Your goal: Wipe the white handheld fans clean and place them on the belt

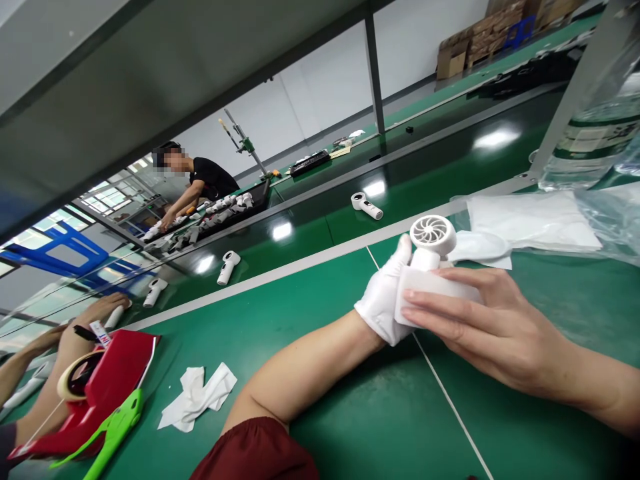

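A white handheld fan (431, 233) with a round slotted head is held upright over the green table. My left hand (385, 297), in a white glove, wraps its handle from the left, with the thumb up beside the fan head. My bare right hand (493, 327) presses a white block-like pad (440, 293) against the handle's near side, fingers bent across it. The pad hides most of the handle and the left fingers. Whether the pad is a sponge or a folded cloth I cannot tell.
White fans (367, 207) lie on the dark green conveyor (310, 230) beyond the table edge. A red tape dispenser (107, 380), a green air blow gun (120, 427) and crumpled white wipes (197, 397) are at left. Plastic bags (535, 220) and a water bottle (590, 133) stand right. Co-workers' arms show left.
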Demonstrator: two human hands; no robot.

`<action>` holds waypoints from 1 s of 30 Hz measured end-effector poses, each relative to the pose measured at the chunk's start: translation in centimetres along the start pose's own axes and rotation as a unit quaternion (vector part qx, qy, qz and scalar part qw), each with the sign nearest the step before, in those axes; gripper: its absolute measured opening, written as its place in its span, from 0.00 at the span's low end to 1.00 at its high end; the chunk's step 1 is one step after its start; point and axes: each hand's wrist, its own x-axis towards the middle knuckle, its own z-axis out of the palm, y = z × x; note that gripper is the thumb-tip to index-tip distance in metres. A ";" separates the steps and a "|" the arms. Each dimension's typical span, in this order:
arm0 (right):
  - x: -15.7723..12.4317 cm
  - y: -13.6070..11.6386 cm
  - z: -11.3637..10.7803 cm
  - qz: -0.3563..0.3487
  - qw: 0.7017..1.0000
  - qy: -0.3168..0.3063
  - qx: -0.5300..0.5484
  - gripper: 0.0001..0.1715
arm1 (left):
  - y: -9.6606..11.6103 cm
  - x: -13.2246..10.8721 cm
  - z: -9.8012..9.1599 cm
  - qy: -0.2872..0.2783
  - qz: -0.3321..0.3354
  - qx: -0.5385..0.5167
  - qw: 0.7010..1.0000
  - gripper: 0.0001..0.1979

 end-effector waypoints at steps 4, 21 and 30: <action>-0.1 0.0 -0.1 0.009 1.000 -0.012 -0.010 0.34 | 0.1 0.0 -0.3 -0.027 -0.059 -0.167 0.984 0.17; -0.2 0.3 -0.4 0.003 0.999 0.003 -0.053 0.32 | -0.6 -0.2 0.0 -0.025 -0.045 -0.223 0.973 0.23; -1.0 1.4 -1.0 0.011 0.998 -0.016 -0.059 0.32 | 1.0 -0.2 -0.7 0.039 -0.014 -0.241 0.970 0.26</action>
